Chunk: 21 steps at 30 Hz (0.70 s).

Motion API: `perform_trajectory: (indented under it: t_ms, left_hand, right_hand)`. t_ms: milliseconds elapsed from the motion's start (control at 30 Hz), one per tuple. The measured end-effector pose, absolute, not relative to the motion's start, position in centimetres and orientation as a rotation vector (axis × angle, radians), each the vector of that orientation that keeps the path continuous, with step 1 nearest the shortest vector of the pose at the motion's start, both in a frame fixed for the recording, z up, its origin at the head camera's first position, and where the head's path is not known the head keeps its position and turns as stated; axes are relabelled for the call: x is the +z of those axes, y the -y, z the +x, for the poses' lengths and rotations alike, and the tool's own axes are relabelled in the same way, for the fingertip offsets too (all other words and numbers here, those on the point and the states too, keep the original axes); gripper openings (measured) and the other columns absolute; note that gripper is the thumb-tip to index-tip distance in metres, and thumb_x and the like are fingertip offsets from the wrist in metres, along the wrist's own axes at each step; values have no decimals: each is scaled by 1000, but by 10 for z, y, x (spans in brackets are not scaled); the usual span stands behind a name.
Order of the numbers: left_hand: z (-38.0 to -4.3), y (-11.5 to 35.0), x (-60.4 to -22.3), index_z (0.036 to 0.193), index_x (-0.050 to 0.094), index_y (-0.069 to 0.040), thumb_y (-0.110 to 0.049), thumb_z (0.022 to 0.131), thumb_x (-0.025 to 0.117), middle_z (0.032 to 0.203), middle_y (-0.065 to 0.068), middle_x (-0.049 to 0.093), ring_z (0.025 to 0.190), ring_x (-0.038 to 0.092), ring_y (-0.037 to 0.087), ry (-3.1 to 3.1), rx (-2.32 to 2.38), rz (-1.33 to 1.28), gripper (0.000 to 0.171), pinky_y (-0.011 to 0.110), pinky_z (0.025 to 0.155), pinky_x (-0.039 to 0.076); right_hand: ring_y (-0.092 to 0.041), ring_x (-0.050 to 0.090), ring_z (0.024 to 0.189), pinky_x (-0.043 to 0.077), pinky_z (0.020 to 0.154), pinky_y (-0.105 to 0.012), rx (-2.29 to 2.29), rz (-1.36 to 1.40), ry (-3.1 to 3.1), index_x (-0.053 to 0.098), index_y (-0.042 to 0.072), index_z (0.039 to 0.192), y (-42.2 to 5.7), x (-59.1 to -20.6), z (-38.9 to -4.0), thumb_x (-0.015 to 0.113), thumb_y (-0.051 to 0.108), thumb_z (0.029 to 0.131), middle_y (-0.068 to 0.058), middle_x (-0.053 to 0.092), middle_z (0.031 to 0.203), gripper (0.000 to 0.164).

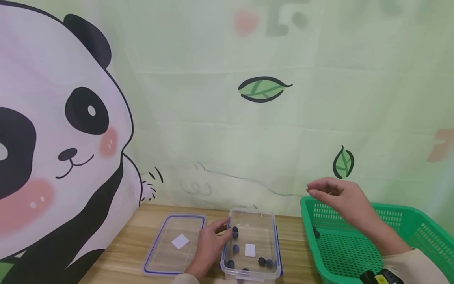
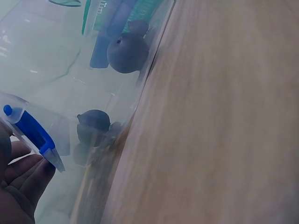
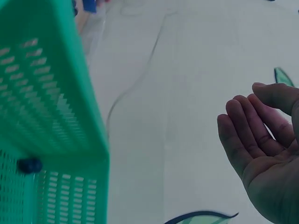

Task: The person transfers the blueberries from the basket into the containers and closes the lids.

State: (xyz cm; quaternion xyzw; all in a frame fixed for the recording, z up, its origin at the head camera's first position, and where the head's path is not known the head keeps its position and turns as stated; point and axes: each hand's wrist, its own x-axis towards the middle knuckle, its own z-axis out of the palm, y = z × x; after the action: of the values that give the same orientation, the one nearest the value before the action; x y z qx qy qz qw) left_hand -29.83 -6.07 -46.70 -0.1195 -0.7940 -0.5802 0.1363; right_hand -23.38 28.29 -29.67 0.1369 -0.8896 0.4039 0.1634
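Note:
A clear plastic container [image 1: 250, 225] with blue side clips stands on the wooden table, several blueberries [image 1: 261, 261] scattered on its bottom. My left hand [image 1: 210, 242] holds the container at its left wall, near the rim. From the left wrist view, its fingertips [image 2: 44, 170] are at a blue clip [image 2: 35, 133], and blueberries [image 2: 128, 52] show through the wall. Raised over the left part of a green basket [image 1: 354, 252], my right hand [image 1: 345, 197] has loosely bent fingers and an empty palm. Inside the basket, dark blueberries [image 1: 316, 232] lie by the left wall.
Left of the container, a clear lid [image 1: 161, 252] with a blue seal and a white label lies flat on the table [image 1: 120, 252]. Behind everything hangs a pale green cloth [image 1: 198, 118] printed with a panda [image 1: 42, 118] and leaves.

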Motion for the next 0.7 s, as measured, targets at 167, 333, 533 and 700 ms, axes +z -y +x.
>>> perform_trajectory:
  t_ms: [167, 333, 533, 700]
  left_hand:
    - [-299, 61, -468, 132, 72, 2, -6, 89, 76, 119, 21, 76, 114, 72, 38, 2298, -1675, -357, 44, 43, 91, 62]
    - [-299, 63, -468, 132, 72, 1, -7, 89, 75, 118, 20, 76, 114, 72, 38, 2302, -1667, -356, 43, 43, 91, 62]
    - [-298, 63, -468, 132, 72, 0, -7, 89, 75, 119, 19, 76, 115, 72, 37, 2307, -1666, -337, 43, 43, 92, 62]
    - [-298, 61, -467, 131, 73, 1, -6, 88, 76, 119, 20, 76, 114, 72, 38, 2303, -1660, -341, 43, 44, 92, 61]
  right_hand:
    - [-17, 69, 105, 58, 83, -32, 1090, 360, 2609, 75, 10, 127, -304, -305, -250, 71, 37, 103, -4, 77, 119, 36]
    - [-31, 69, 113, 59, 86, -42, 1068, 366, 2686, 74, 6, 126, -315, -320, -266, 71, 33, 104, -9, 76, 121, 35]
    - [-35, 70, 113, 60, 87, -47, 1051, 409, 2713, 74, 2, 125, -324, -333, -283, 71, 29, 104, -11, 76, 119, 35]
    - [-31, 71, 108, 61, 84, -41, 1036, 505, 2741, 74, 0, 121, -329, -348, -294, 71, 20, 103, -9, 77, 113, 27]
